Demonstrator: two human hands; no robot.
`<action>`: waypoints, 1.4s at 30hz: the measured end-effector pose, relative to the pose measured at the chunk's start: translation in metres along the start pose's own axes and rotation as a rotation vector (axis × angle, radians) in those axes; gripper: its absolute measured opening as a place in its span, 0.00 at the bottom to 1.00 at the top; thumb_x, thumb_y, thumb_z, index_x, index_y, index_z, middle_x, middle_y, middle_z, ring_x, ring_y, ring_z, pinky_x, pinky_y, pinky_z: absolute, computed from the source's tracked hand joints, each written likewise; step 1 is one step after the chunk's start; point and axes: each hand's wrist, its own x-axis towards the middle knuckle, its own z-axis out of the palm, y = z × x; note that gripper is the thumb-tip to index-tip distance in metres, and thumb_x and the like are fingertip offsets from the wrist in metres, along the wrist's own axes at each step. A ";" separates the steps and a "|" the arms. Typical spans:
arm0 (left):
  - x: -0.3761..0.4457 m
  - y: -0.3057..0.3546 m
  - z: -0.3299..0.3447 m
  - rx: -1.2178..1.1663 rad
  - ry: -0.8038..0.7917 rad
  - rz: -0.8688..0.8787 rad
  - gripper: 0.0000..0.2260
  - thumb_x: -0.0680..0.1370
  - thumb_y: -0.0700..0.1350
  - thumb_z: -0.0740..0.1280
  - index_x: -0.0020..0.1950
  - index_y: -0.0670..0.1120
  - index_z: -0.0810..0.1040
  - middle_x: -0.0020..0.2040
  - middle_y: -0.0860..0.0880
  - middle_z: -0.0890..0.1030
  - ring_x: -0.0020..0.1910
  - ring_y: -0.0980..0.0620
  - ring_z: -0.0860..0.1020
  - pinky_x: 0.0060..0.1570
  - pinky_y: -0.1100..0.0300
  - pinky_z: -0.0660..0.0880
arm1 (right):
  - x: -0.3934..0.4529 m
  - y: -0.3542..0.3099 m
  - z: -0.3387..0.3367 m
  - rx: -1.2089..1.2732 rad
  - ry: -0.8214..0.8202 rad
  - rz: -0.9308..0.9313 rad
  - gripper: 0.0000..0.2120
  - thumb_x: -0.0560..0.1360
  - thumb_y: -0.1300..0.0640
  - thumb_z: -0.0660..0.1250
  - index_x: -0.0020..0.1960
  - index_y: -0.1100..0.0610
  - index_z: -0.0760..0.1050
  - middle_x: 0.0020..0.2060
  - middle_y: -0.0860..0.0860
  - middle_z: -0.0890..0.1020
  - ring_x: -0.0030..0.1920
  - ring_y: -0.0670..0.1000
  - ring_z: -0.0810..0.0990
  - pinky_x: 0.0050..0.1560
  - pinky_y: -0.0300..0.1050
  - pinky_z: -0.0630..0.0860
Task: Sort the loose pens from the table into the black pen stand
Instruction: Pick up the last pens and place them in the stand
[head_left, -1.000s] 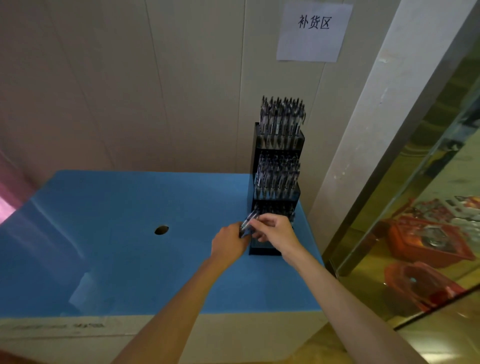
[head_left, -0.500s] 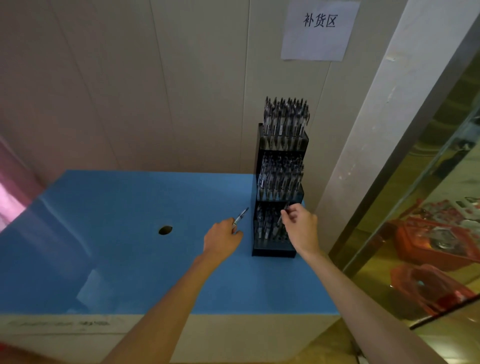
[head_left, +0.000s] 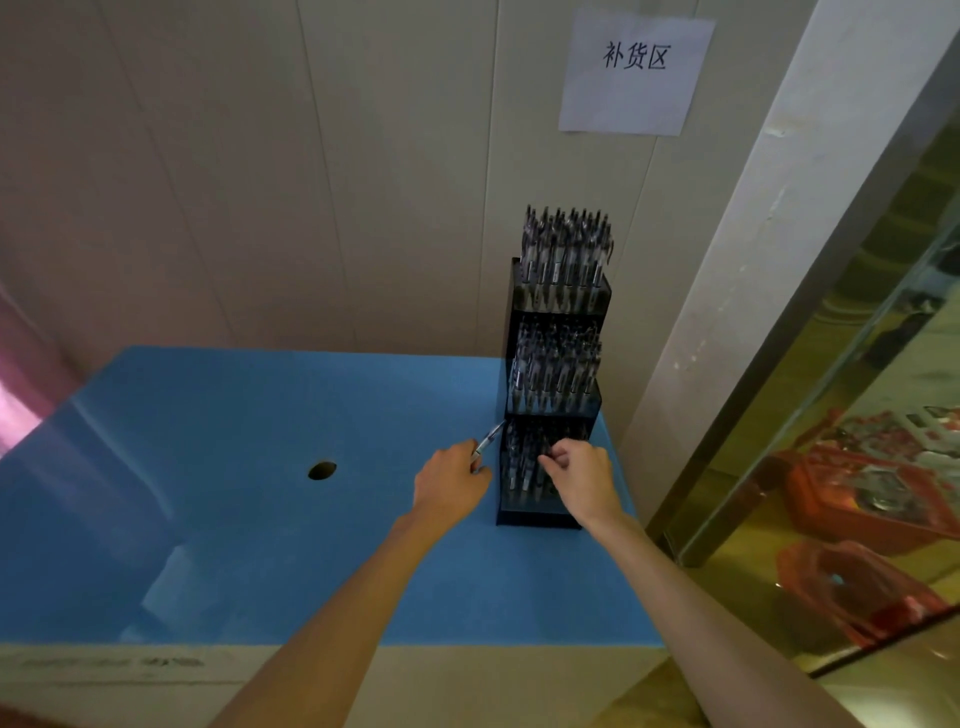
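Note:
A black three-tier pen stand (head_left: 535, 517) stands at the right edge of the blue table (head_left: 260, 519), against the wall. Its top and middle tiers are packed with several clear pens; the bottom tier holds several more. My left hand (head_left: 449, 486) grips a clear pen (head_left: 488, 439) that points up and right, just left of the stand. My right hand (head_left: 579, 475) is over the bottom tier with thumb and fingers pinched on a pen top there; the pen itself is mostly hidden among the others.
A round hole (head_left: 322, 470) lies in the tabletop left of my hands. A paper sign (head_left: 634, 70) hangs on the wall above. Right of the table stands a pillar and a glass panel (head_left: 831, 415) with red items behind it.
My right hand took a pen from my left hand, moved to the stand's bottom tier and has since sunk lower into it. My left hand stays beside the stand with one pen.

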 end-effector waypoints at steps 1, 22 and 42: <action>0.000 0.002 0.000 0.000 0.002 0.001 0.13 0.77 0.44 0.64 0.36 0.50 0.62 0.31 0.51 0.69 0.30 0.51 0.67 0.29 0.59 0.62 | 0.000 0.002 0.002 -0.007 0.000 0.008 0.10 0.77 0.55 0.72 0.42 0.62 0.81 0.34 0.55 0.84 0.37 0.51 0.83 0.41 0.48 0.82; 0.002 0.004 0.012 -0.001 -0.021 0.023 0.14 0.77 0.42 0.65 0.36 0.50 0.62 0.31 0.51 0.68 0.31 0.50 0.67 0.29 0.59 0.61 | 0.000 0.007 0.007 -0.121 -0.067 0.052 0.24 0.77 0.52 0.72 0.26 0.58 0.68 0.20 0.51 0.70 0.22 0.48 0.69 0.25 0.40 0.66; -0.005 0.035 0.015 0.077 -0.127 0.173 0.06 0.77 0.45 0.66 0.51 0.47 0.71 0.41 0.46 0.78 0.40 0.44 0.78 0.35 0.50 0.75 | -0.008 -0.032 -0.030 0.911 -0.166 0.331 0.06 0.79 0.61 0.69 0.50 0.62 0.82 0.45 0.56 0.87 0.46 0.53 0.86 0.50 0.46 0.83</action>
